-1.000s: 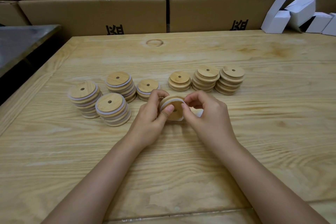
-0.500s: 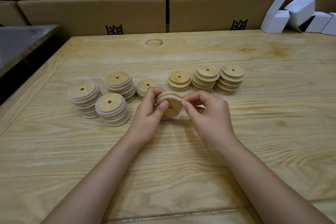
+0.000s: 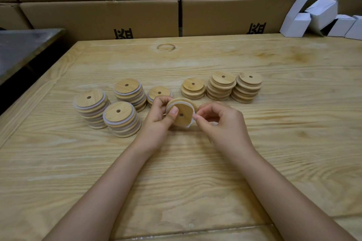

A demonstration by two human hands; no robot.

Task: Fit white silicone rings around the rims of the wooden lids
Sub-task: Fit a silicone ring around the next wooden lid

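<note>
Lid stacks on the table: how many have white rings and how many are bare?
Ringed stacks: 4
Bare stacks: 3
Total: 7 stacks

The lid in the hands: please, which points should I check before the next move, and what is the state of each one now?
1. Left hand grips the lid, thumb on its face: ok.
2. Right hand pinches the white ring at the lid's right edge: ok.
3. Ring seated along the upper rim: ok.
4. Ring seated at the lower right: not ok, it hangs loose there.
5. Ring on the far side, behind the fingers: cannot tell.
</note>
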